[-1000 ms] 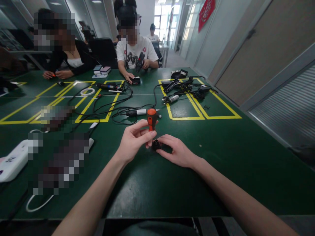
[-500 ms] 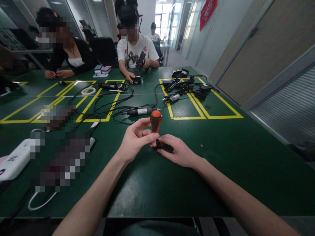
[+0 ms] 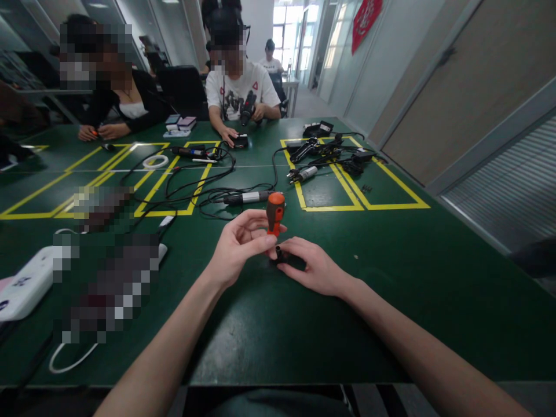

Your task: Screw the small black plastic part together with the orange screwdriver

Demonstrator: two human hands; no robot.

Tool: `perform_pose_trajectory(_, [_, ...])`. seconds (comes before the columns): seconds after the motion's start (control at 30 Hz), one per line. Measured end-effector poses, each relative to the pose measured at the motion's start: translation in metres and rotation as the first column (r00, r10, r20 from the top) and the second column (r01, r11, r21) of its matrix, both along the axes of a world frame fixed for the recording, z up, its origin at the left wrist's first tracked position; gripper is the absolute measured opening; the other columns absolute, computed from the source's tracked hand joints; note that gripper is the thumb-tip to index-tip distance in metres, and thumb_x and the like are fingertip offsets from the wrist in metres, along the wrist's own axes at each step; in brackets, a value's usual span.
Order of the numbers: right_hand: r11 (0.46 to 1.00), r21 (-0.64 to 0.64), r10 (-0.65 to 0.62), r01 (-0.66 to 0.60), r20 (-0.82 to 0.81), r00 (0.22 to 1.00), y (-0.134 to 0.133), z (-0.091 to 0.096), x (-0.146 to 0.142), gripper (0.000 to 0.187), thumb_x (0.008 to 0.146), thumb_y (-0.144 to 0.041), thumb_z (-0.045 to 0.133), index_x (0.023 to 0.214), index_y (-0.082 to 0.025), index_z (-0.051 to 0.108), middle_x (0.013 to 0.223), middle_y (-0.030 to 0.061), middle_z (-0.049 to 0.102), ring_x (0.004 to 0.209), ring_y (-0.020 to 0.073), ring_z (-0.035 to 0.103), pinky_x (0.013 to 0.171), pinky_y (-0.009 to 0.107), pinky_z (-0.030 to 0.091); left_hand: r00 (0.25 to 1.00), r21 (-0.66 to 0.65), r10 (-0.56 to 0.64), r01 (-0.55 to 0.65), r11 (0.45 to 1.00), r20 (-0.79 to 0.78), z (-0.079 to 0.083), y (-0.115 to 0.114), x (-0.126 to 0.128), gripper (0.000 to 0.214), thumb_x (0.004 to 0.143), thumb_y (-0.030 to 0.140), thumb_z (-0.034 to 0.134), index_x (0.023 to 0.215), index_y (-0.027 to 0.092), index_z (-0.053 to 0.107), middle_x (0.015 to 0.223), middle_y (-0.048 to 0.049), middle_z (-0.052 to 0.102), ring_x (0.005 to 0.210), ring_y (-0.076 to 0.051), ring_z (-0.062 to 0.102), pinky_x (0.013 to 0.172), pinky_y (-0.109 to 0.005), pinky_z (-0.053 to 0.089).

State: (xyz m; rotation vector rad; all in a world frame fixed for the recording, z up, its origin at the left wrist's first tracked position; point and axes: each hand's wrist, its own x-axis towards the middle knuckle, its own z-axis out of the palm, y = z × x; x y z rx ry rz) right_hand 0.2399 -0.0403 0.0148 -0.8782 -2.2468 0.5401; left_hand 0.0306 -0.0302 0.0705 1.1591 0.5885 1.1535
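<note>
Left fingers (image 3: 255, 242) around upright screwdriver (image 3: 275, 208), tip seemingly down

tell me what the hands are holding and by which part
The left hand pinches the orange-handled screwdriver upright by the lower end of its handle. The right hand grips the small black part below the handle with its fingertips.

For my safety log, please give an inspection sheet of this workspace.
Surface: green table, yellow tape rectangles.
Job's things: orange-handled screwdriver held upright over small black part.
Clutter: white ring, white device, black tools in the right rectangle.
Hands: left hand grips the screwdriver; right hand holds the black part with its fingers.
Cables: black cables tangled mid-table.
Surroundings: two seated people opposite; red banner.
</note>
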Motion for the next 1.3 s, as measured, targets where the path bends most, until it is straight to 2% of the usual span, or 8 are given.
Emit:
perform_pose_trajectory(0.1, [1.000, 0.003, -0.002, 0.002, 0.002, 1.000, 0.0002, -0.0003, -0.0001, 0.018, 0.096, -0.021, 0.065, 0.113, -0.020, 0.069, 0.106, 0.0103, 0.077, 0.096, 0.0247, 0.071, 0.086, 0.041, 0.060, 1.000, -0.018, 0.024, -0.024, 1.000, 0.012, 0.0005, -0.0003, 0.0011, 0.046, 0.073, 0.035, 0.092, 0.111, 0.016, 0.075, 0.092, -0.0054, 0.076, 0.057, -0.012, 0.065, 0.053, -0.024, 0.053])
perform_pose_trajectory(0.27, [1.000, 0.003, 0.009, -0.009, 0.001, 1.000, 0.0012, -0.0018, 0.0002, 0.018, 0.096, -0.021, 0.065, 0.114, -0.020, 0.069, 0.106, 0.0108, 0.077, 0.097, 0.0249, 0.071, 0.087, 0.041, 0.060, 0.998, 0.033, 0.013, -0.011, 0.999, -0.057, 0.0041, -0.0016, 0.0018, 0.029, 0.074, 0.033, 0.092, 0.092, 0.014, 0.078, 0.077, 0.0005, 0.068, 0.051, -0.007, 0.057, 0.055, -0.023, 0.049])
perform_pose_trajectory(0.47, [1.000, 0.006, 0.004, -0.004, 0.004, 1.000, 0.0005, -0.0002, -0.0003, 0.016, 0.096, -0.020, 0.066, 0.112, -0.020, 0.068, 0.105, 0.0099, 0.077, 0.094, 0.0239, 0.071, 0.085, 0.040, 0.059, 0.999, 0.009, -0.016, 0.017, 1.000, -0.039, 0.0031, -0.0021, 0.0003, 0.036, 0.076, 0.032, 0.091, 0.099, 0.016, 0.068, 0.106, -0.0085, 0.079, 0.054, -0.009, 0.065, 0.058, -0.025, 0.054])
perform_pose_trajectory(0.73, [1.000, 0.000, 0.005, -0.005, 0.004, 1.000, 0.0005, -0.0001, -0.0003, 0.017, 0.096, -0.020, 0.066, 0.112, -0.020, 0.069, 0.106, 0.0105, 0.077, 0.097, 0.0244, 0.072, 0.088, 0.041, 0.061, 0.998, -0.048, -0.026, 0.029, 0.998, 0.057, -0.0002, -0.0001, 0.0004, 0.043, 0.081, 0.036, 0.083, 0.119, 0.019, 0.071, 0.096, -0.0041, 0.074, 0.054, -0.010, 0.063, 0.051, -0.025, 0.051])
perform_pose_trajectory(0.87, [1.000, 0.012, 0.008, -0.008, -0.002, 1.000, 0.0011, -0.0025, 0.0003, 0.018, 0.097, -0.022, 0.065, 0.115, -0.019, 0.069, 0.109, 0.0123, 0.077, 0.101, 0.0256, 0.072, 0.091, 0.043, 0.061, 0.999, 0.017, 0.037, -0.037, 0.999, -0.022, -0.0013, -0.0003, 0.0020, 0.031, 0.079, 0.031, 0.088, 0.106, 0.017, 0.079, 0.089, -0.0002, 0.065, 0.056, -0.006, 0.054, 0.050, -0.022, 0.047])
perform_pose_trajectory(0.97, [1.000, 0.011, 0.008, -0.008, 0.005, 1.000, 0.0010, -0.0032, 0.0003, 0.018, 0.098, -0.023, 0.065, 0.115, -0.017, 0.068, 0.109, 0.0133, 0.077, 0.101, 0.0260, 0.072, 0.091, 0.044, 0.061, 0.995, 0.058, 0.061, -0.056, 0.997, -0.084, -0.0014, -0.0004, 0.0023, 0.030, 0.077, 0.031, 0.091, 0.099, 0.016, 0.077, 0.094, -0.0021, 0.067, 0.056, -0.004, 0.052, 0.047, -0.019, 0.042])
perform_pose_trajectory(1.17, [1.000, 0.015, 0.008, -0.008, 0.003, 1.000, 0.0002, -0.0017, -0.0002, 0.018, 0.097, -0.021, 0.066, 0.114, -0.017, 0.068, 0.109, 0.0127, 0.077, 0.101, 0.0257, 0.072, 0.091, 0.043, 0.061, 0.997, 0.000, -0.021, 0.021, 1.000, -0.077, 0.0013, -0.0001, 0.0008, 0.041, 0.081, 0.034, 0.089, 0.104, 0.019, 0.059, 0.100, -0.0043, 0.077, 0.045, -0.002, 0.050, 0.041, -0.016, 0.038])
perform_pose_trajectory(1.3, [1.000, -0.007, 0.009, -0.009, 0.015, 1.000, 0.0000, -0.0007, 0.0004, 0.018, 0.097, -0.021, 0.065, 0.115, -0.017, 0.069, 0.108, 0.0125, 0.077, 0.100, 0.0257, 0.072, 0.090, 0.043, 0.061, 0.998, -0.008, 0.027, -0.027, 1.000, -0.065, 0.0029, -0.0002, 0.0006, 0.049, 0.074, 0.031, 0.093, 0.113, 0.019, 0.066, 0.098, -0.0006, 0.072, 0.050, -0.003, 0.054, 0.042, -0.016, 0.039])
